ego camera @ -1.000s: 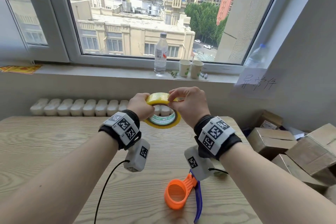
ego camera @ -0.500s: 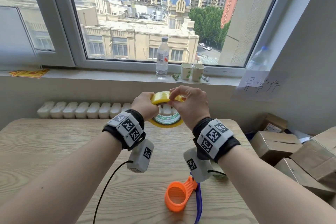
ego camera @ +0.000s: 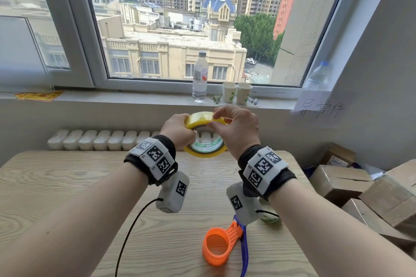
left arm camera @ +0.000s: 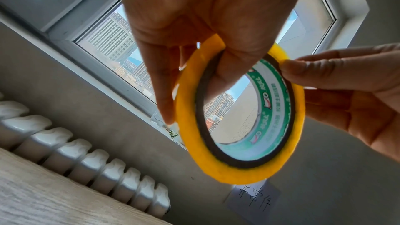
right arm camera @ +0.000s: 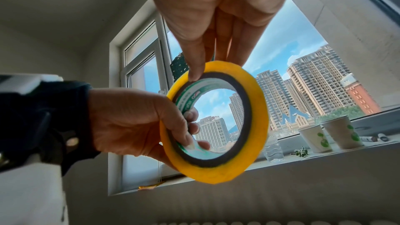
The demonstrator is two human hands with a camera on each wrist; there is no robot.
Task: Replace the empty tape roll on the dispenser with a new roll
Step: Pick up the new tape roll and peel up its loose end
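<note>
A yellow tape roll [ego camera: 202, 120] with a green-printed core is held up above the wooden table [ego camera: 67, 186], near its far edge. My left hand [ego camera: 180, 128] grips its left side, with fingers curled through the core [right arm camera: 190, 131]. My right hand [ego camera: 236, 126] pinches the roll's top rim between thumb and fingers [right arm camera: 194, 74]. The left wrist view shows the roll [left arm camera: 238, 172] edge-on. An orange ring-shaped dispenser [ego camera: 217, 246] with a blue handle lies on the table below my right wrist. A greenish ring [ego camera: 270, 219] beside it is mostly hidden.
On the windowsill stand a water bottle [ego camera: 200, 78] and two paper cups [ego camera: 236, 92]. Cardboard boxes [ego camera: 342, 182] are stacked off the table's right edge. A white radiator [ego camera: 101, 139] runs behind the table. A black cable [ego camera: 130, 231] hangs from my left wrist.
Both hands have kept hold of the roll and lifted it slightly. My right fingers have shifted along its top rim.
</note>
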